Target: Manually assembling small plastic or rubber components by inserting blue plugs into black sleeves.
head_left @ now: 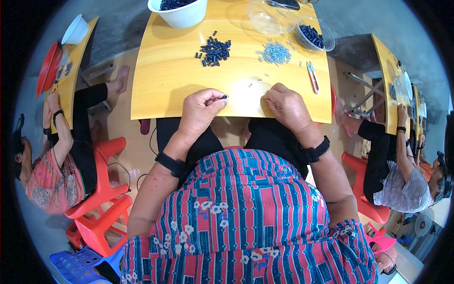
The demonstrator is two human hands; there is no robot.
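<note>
My left hand (201,108) is over the table's near edge, thumb and fingers pinched round a small black cylindrical piece whose dark end shows at the fingertips. To its right, my right hand (287,105) has its fingers curled and pressed together; whatever they hold is hidden. Beyond the left hand lies a loose heap of small black cylinders (215,52). A heap of tiny clear bluish pieces (276,53) lies farther right, and a few stray clear pieces (250,85) are between the heap and my hands. Thread snips (312,77) with reddish handles lie near the right edge.
The yellow table (161,80) also bears a white tub (184,18) of black pieces, a clear bowl (329,43) of black pieces and an empty-looking clear container (265,19). Other people sit at tables left and right. Red stools (101,175) stand behind left.
</note>
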